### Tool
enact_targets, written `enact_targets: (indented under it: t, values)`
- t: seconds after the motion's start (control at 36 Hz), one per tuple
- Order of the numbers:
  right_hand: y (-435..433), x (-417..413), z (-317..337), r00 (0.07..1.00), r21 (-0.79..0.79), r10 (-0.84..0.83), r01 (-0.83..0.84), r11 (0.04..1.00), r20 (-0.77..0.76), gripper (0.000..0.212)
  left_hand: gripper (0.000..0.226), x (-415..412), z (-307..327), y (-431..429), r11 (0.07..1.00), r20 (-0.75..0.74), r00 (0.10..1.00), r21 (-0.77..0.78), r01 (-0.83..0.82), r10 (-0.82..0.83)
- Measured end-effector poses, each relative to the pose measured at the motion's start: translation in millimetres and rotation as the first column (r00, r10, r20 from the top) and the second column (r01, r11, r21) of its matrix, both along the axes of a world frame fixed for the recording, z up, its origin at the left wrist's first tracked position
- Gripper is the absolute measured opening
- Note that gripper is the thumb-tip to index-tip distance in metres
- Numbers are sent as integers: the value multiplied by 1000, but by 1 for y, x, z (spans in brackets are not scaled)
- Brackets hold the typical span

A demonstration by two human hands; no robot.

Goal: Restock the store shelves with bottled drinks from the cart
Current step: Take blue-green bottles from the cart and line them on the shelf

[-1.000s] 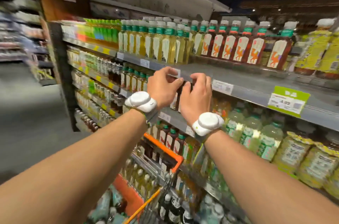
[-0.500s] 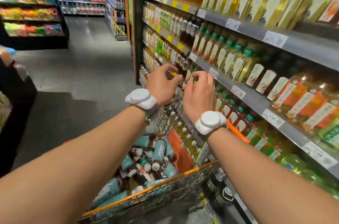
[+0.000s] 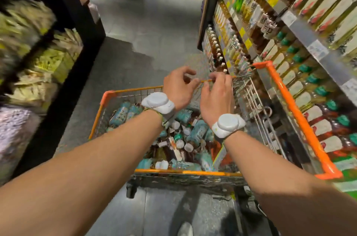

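Two sets of fingers [image 3: 183, 70] hang loosely curled and hold nothing, so neither hand has a bottle in it. The left hand [image 3: 178, 89] and the right hand [image 3: 217, 98] hover side by side, near each other but apart, above the far end of the cart. Whether the right fingertips brush the thin orange wire of its far rim cannot be told. Each wrist carries a white rounded band [image 3: 158, 103]. Below the hands, the cart [image 3: 289, 96] is a wire basket with an orange rim. It is well filled with bottles [image 3: 195, 131] lying in a jumble, some with teal labels, some dark with white caps. Just to the right of the cart stand the shelves [image 3: 316, 50], several tiers with price tags along their edges. The tiers are closely packed with upright shelf drinks [image 3: 301, 100] that have green caps and pale labels. No clear gap shows in the part in view, though blur softens much of it. To the left, across the grey floor [image 3: 135, 42], is a blurred display [image 3: 48, 58] of yellowish packets. Judged from this, the restocking is far from finished — a large load waits in the cart. The step in hand looks like a reach down for the next bottle, not a placing on a shelf.
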State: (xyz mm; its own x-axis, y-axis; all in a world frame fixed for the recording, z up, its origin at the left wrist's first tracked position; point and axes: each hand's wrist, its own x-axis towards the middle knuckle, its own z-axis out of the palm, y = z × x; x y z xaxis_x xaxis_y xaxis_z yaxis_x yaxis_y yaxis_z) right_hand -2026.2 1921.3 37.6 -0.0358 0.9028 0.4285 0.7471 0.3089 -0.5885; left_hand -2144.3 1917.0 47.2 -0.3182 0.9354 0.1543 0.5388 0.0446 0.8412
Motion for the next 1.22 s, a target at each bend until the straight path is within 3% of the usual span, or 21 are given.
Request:
enact_targets:
  t: [0.33, 0.56, 0.81, 0.89, 0.97, 1.08, 1.22]
  values:
    - [3, -64, -115, 974, -242, 215, -193, 951, 66, 24, 23, -72, -117, -14, 964, -36, 983, -195, -183, 179]
    - [16, -81, -172, 894, -182, 331, -286, 941, 303, 25, 24, -98, -188, -30, 922, -87, 972, -309, -235, 219]
    - [37, -110, -248, 823, -164, 367, -328, 930, 434, 26, 20, -114, -287, -21, 864, -101, 960, -419, -280, 262]
    - [29, -109, -270, 785, -200, 354, -292, 935, 508, 34, 24, -109, -306, -13, 839, -129, 952, -450, -307, 279]
    - [22, -109, -285, 804, -206, 303, -228, 952, 512, 28, 32, -106, -319, -3, 816, -152, 933, -452, -360, 327]
    - [16, -110, -295, 813, -384, 374, -203, 901, 447, 38, 44, -103, -332, 6, 777, -156, 915, -487, -399, 372]
    - [-6, -111, -299, 826, -575, 391, -101, 812, 407, 59, 58, -100, -344, 11, 759, -113, 938, -558, -334, 329]
